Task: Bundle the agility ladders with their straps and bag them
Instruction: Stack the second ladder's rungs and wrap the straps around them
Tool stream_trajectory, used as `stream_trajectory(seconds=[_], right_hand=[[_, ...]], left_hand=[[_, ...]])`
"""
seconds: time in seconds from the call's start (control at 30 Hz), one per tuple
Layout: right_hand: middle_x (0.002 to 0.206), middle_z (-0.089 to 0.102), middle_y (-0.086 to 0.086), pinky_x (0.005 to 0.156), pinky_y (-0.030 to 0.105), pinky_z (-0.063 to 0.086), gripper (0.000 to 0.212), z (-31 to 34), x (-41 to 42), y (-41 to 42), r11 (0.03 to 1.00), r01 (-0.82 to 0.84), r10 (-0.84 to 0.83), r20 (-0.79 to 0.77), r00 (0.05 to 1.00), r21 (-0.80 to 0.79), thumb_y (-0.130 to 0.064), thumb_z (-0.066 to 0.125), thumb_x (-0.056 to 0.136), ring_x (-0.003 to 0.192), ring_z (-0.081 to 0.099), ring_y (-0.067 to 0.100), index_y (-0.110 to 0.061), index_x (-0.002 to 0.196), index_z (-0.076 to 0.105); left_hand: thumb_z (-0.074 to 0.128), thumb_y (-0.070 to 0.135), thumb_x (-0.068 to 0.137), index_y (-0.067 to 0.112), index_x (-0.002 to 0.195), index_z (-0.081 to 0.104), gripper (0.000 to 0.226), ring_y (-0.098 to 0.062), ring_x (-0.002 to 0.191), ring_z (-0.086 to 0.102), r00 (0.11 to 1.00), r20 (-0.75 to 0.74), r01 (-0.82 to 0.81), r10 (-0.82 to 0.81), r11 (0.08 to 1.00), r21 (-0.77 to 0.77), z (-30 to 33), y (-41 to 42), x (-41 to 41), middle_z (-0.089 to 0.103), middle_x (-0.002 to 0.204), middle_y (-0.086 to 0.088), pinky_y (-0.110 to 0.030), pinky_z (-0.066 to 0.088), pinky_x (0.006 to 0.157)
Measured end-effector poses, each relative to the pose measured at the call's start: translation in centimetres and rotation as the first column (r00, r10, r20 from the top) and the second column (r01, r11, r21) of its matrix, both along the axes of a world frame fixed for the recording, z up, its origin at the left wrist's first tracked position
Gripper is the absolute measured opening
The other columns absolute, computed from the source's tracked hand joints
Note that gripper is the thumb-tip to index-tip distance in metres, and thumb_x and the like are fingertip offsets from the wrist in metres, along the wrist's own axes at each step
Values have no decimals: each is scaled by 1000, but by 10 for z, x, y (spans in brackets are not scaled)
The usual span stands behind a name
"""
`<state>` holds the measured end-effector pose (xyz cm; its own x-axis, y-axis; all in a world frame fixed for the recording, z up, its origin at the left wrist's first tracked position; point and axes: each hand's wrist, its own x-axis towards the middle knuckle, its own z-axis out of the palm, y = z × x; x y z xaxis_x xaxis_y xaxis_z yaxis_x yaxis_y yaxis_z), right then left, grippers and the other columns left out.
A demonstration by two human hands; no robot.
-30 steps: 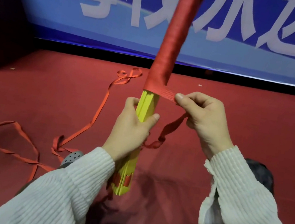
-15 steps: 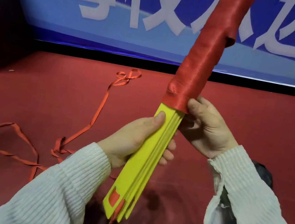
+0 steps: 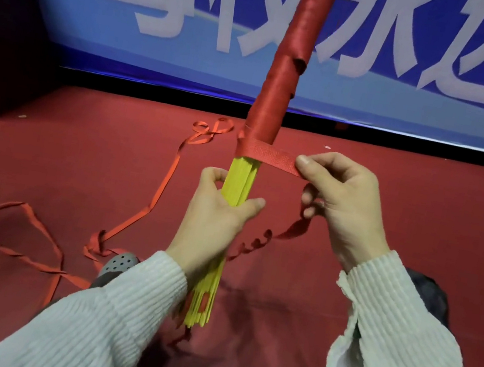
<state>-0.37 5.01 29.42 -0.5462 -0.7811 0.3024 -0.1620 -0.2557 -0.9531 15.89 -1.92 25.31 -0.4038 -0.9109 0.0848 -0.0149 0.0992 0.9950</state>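
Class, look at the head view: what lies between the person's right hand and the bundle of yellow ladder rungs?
In the head view, a flat stretch of red strap spans from the right hand to the yellow rungs.

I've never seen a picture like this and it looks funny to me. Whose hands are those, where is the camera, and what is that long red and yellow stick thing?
The camera sits on a person's head and looks down, so you see their own two arms in white ribbed sleeves.

The long thing is a bundle of yellow agility ladder rungs, flat slats stacked together. A red strap is wound round and round the upper part, which is why it looks like a red stick.

The left hand holds the yellow slats. The right hand pinches the strap between thumb and finger and stretches it sideways from the bundle.

More loose red strap lies in loops on the red carpet. A grey shoe with holes peeks out below. Behind is a blue banner with big white letters.
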Motion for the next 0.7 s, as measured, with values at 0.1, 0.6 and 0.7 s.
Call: stream_trajectory(seconds=[0.1,0.6,0.7], right_hand=[[57,53,9,44,25,40,9,-7,3,-9,999,11,-13,-57,998,-32,-18,77,91,48,45,17,-14,84,73],[55,57,-17,53,11,37,28,-7,24,-9,991,-60,46,-119,992,-116,-11,66,99,51,47,-1,-23,74,67],[53,55,-17,54,17,36,20,-9,22,-11,998,29,-39,-191,981,-55,-23,74,94,51,43,0,-23,75,70]], left_hand=[[83,20,87,14,116,51,44,-19,60,53,968,-219,153,-119,978,145,7,5,4,65,76,-2,-32,44,52],[88,37,79,26,97,63,33,-12,66,63,989,3,149,-150,977,-150,-5,11,-2,68,72,13,-36,51,65],[88,44,73,28,90,58,38,-16,59,59,995,83,-30,53,965,-260,-13,12,-7,61,64,15,-41,50,60]])
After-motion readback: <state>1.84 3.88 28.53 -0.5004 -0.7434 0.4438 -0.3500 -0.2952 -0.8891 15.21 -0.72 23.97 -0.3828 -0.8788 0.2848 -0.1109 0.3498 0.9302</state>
